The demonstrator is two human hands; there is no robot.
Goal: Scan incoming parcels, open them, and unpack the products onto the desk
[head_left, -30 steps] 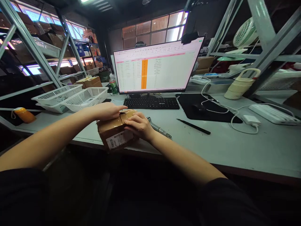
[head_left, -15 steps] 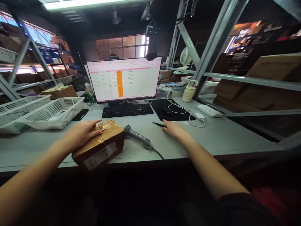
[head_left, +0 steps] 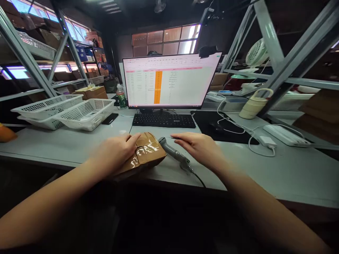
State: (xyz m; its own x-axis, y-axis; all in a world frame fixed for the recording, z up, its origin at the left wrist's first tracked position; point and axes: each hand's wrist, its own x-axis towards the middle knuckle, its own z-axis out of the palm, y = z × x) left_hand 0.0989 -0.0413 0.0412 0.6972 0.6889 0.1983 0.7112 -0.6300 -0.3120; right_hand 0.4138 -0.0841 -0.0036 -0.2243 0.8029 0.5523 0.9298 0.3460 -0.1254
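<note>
A taped brown cardboard box (head_left: 148, 151) lies tilted at the desk's front edge. My left hand (head_left: 118, 151) grips its left side, with thumb and fingers along the top. In my right hand (head_left: 200, 144), closed in a pinch, is a slim black pointed tool (head_left: 173, 137), mostly hidden by the fingers; its exact kind does not show. Between the box and my right hand lies a grey barcode scanner (head_left: 174, 153), its cable running off the front edge.
Behind stand a black keyboard (head_left: 164, 120) and a monitor (head_left: 182, 84) showing a spreadsheet. White plastic baskets (head_left: 91, 114) and a phone (head_left: 110, 119) are at left. To the right are a mouse pad (head_left: 203, 123), white cables, a power strip (head_left: 287, 135) and a cream flask (head_left: 254, 105).
My right hand has lifted the black tool from the desk and brought it closer to the box. The box has turned under my left hand. The view has swung left.
</note>
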